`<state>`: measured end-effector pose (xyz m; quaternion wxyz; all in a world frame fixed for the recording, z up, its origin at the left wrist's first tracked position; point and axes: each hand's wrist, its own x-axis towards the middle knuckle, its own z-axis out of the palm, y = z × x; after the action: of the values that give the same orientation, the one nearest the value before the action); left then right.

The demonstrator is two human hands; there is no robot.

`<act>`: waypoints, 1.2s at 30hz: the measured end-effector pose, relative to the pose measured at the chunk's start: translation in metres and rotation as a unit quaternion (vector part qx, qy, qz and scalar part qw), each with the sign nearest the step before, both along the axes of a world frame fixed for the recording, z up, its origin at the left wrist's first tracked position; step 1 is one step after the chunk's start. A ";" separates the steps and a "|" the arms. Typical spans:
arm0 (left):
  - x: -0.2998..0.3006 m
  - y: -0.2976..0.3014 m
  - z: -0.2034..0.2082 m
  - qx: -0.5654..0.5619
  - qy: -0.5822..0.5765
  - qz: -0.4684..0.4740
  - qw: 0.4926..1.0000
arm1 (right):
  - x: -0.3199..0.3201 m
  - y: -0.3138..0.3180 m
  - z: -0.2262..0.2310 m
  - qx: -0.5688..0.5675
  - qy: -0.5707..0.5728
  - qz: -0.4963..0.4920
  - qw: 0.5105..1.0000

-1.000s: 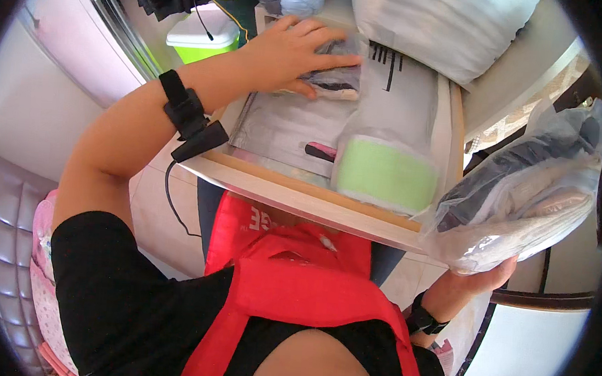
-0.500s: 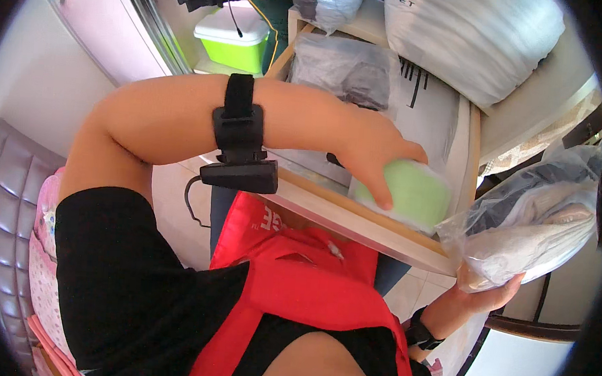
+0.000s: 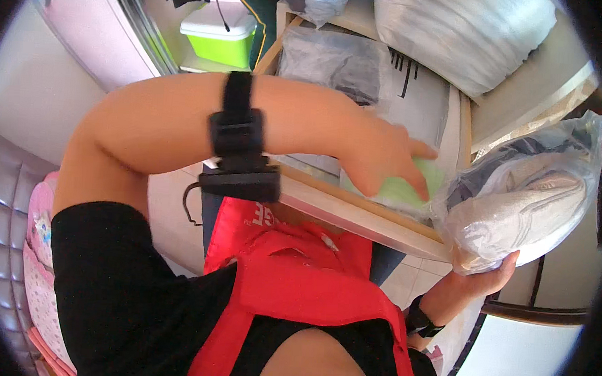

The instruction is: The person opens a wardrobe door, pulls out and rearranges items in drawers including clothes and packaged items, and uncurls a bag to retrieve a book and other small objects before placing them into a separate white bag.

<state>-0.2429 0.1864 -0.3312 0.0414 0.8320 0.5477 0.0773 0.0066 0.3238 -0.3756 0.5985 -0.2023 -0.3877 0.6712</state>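
Note:
My left hand reaches over the front of an open wooden drawer. Its fingers are spread above a pale green bundle in clear wrapping, partly hidden beneath them. At the right, beyond the drawer's corner, my right hand holds a clear plastic bag from below. Whitish-beige and dark soft items show through the bag; their kind is hard to make out. Behind my left hand, a bagged grey bundle lies in the drawer beside a flat pale grey package.
Large white stuffed bags rest on the shelf behind the drawer. A lime-green box with a white lid stands at the back left. A padded grey headboard rises at the left, and a red apron hangs below the drawer front.
My left hand has shifted slightly right over the green bundle, its fingers lifting and spreading off it. The plastic bag in my right hand has risen a little.

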 end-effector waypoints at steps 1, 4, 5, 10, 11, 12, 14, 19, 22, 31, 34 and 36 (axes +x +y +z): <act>0.006 0.007 -0.003 -0.060 -0.036 0.004 0.998 | -0.002 -0.002 0.002 -0.010 0.000 -0.009 1.000; 0.006 0.019 -0.014 -0.106 -0.108 -0.005 0.988 | -0.002 -0.006 0.002 -0.014 0.002 -0.019 1.000; 0.002 0.021 -0.018 -0.098 -0.142 -0.021 0.985 | -0.001 -0.007 0.001 -0.014 0.006 -0.023 1.000; -0.019 -0.018 0.008 -0.182 -0.080 0.012 0.980 | -0.002 -0.013 0.006 0.004 -0.005 -0.010 1.000; -0.027 -0.026 0.006 -0.179 -0.077 0.021 0.981 | -0.005 -0.014 0.008 -0.004 -0.010 -0.023 1.000; -0.032 -0.041 0.013 -0.201 -0.079 0.053 0.975 | -0.006 -0.011 0.007 -0.009 -0.011 -0.025 1.000; -0.042 -0.063 0.029 -0.249 -0.075 0.109 0.959 | -0.002 -0.003 0.004 0.008 -0.001 0.023 1.000; -0.073 -0.086 0.031 -0.260 -0.086 0.133 0.953 | -0.009 -0.001 0.006 0.000 -0.029 -0.051 0.998; -0.079 -0.094 0.016 -0.246 -0.145 0.131 0.949 | -0.010 0.000 0.004 0.003 -0.020 -0.049 0.999; -0.030 -0.094 0.031 0.005 0.014 0.119 0.993 | -0.006 -0.006 0.007 -0.025 -0.007 -0.028 0.999; -0.038 -0.063 0.021 0.138 -0.044 0.206 0.968 | -0.003 0.000 0.001 -0.005 -0.011 0.020 1.000; -0.046 -0.041 0.014 0.094 0.076 0.313 0.942 | 0.004 0.007 -0.007 0.012 0.000 0.047 0.999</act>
<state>-0.2894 0.1450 -0.3170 -0.1046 0.6219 0.7725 0.0739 0.0102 0.3307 -0.3824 0.5682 -0.1770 -0.4049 0.6941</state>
